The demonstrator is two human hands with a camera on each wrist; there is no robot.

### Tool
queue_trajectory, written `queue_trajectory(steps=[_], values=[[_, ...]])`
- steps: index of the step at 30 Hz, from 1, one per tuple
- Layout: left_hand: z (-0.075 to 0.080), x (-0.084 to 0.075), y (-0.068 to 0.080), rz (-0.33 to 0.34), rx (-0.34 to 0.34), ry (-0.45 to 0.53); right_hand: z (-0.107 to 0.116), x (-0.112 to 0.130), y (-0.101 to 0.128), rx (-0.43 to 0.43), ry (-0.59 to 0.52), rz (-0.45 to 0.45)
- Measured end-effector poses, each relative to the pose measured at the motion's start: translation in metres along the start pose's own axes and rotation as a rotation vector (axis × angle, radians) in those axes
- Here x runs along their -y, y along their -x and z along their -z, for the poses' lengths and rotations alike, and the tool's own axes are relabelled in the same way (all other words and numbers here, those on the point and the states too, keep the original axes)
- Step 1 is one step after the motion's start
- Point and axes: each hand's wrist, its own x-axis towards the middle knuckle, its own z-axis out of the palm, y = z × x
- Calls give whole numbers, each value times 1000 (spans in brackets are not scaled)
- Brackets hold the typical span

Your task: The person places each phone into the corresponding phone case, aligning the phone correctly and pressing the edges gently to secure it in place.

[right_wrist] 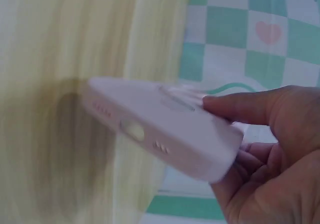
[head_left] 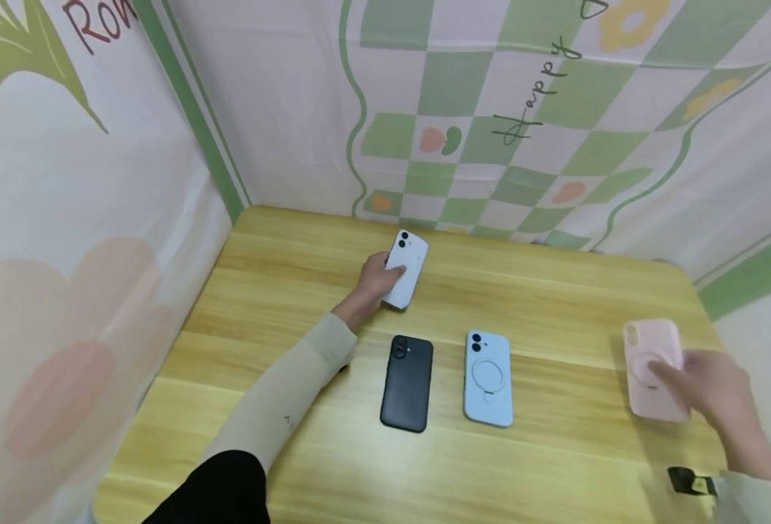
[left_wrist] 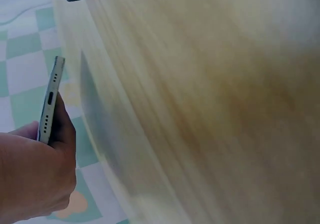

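My left hand (head_left: pixel 375 280) grips a white smartphone (head_left: pixel 413 258) by its left edge near the back of the table, thumb across its back. In the left wrist view the phone's bottom edge (left_wrist: pixel 50 99) shows, with its port and speaker holes. At the right side, my right hand (head_left: pixel 719 386) pinches a pink phone case (head_left: pixel 650 342), thumb on its ring. Seen from the right wrist, the case (right_wrist: pixel 165 124) is held tilted above the table, its port cutout see-through. A black phone or case (head_left: pixel 408 386) and a light blue phone case (head_left: pixel 488 404) lie between the hands.
The wooden table (head_left: pixel 280 269) meets a checkered green and white cloth (head_left: pixel 464 138) at its back edge. Printed cloth (head_left: pixel 129 182) hangs along the left side too. A black strap piece (head_left: pixel 686 480) is at the right wrist.
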Motion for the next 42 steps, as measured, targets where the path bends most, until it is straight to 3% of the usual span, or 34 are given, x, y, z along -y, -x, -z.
queue_trajectory(steps=[7,14,21,23,35,42], values=[[9,2,10,0,47,153,9,30,-3,28,-190,-44],[10,-8,25,11,105,266,15,68,-7,39,-432,-13],[-5,-20,48,-29,226,319,13,119,-12,154,-967,41],[-10,-22,55,-42,249,320,10,131,-12,195,-1068,62],[-21,-19,77,-35,285,330,-6,192,-15,320,-1251,216],[-26,-15,86,-34,330,387,-20,223,-16,352,-1231,218]])
